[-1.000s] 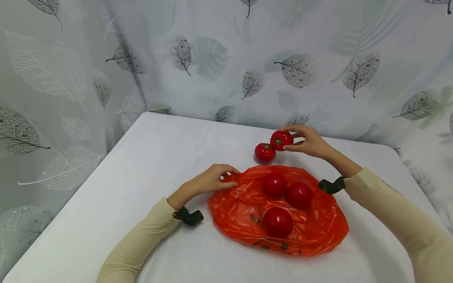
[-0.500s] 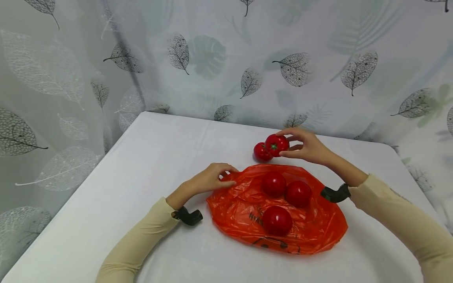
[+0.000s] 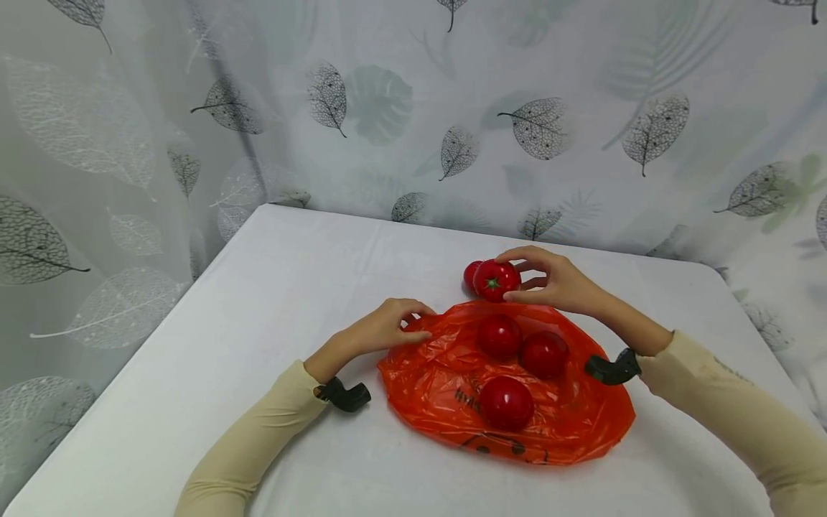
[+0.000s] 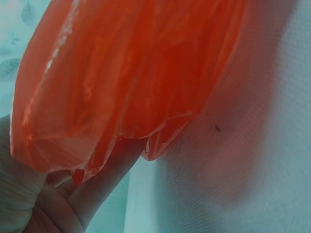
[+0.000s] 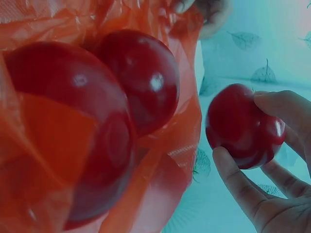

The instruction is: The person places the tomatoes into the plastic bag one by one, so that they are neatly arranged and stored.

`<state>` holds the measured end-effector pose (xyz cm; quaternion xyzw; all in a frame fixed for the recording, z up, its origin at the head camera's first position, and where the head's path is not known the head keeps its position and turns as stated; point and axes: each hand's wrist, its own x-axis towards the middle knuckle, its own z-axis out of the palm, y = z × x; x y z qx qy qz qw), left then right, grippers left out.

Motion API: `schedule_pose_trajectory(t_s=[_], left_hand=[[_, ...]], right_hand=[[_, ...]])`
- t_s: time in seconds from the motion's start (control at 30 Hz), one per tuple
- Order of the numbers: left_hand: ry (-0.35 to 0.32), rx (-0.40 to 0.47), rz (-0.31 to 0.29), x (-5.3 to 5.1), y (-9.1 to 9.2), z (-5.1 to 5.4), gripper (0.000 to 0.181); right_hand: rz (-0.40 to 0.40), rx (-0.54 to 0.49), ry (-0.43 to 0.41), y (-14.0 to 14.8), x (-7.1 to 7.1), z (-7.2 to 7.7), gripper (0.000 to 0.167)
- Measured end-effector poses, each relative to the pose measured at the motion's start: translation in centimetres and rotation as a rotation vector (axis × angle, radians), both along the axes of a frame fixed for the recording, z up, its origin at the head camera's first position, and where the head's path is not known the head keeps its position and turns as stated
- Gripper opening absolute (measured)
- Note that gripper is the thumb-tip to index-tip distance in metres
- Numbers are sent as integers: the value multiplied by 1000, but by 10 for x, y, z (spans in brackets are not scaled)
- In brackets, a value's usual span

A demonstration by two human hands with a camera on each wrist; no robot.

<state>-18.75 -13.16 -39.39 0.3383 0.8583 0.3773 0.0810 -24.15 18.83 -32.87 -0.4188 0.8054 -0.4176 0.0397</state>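
Between thumb and fingers, my right hand (image 3: 557, 282) grips a red tomato (image 3: 496, 281) at the far edge of a red plastic bag (image 3: 446, 402). Another tomato (image 3: 472, 273) lies just behind it, partly hidden. In the right wrist view the held tomato (image 5: 240, 127) is beside the bag's opening, pinched by the fingers. My left hand (image 3: 386, 327) holds the bag's left edge; the left wrist view shows the plastic (image 4: 131, 73) over its fingers. Three red round fruits lie in the bag: one at the back (image 3: 500, 336), one right (image 3: 544, 354), one in front (image 3: 507, 403).
The bag lies on a white-covered table (image 3: 291, 273). A pale curtain (image 3: 400, 93) with leaf prints hangs behind the table and at its left side. Black wrist straps show on both arms.
My right hand has brought its tomato nearer, down and slightly left, from beside the other tomato to the bag's far edge. The left hand and the bag have stayed nearly still.
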Motion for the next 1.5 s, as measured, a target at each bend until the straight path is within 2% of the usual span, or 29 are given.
schedule_pose_trajectory(t_s=[0.2, 0.43, 0.6, 0.7, 1.5], left_hand=[[-3, -1, -5, 0, 0, -2, 31], [-4, -1, -1, 0, 0, -1, 31], [-7, -4, 1, -1, 1, -1, 31], [1, -3, -2, -1, 1, -3, 31], [5, 0, -6, -2, 0, -1, 31]], right_hand=[[26, -4, -18, -2, 8, -2, 54], [4, 24, -43, -5, 15, -4, 55], [16, 36, -92, -8, 21, -4, 55], [35, 39, -125, -9, 25, -4, 55], [235, 36, -150, -24, 38, -21, 52]])
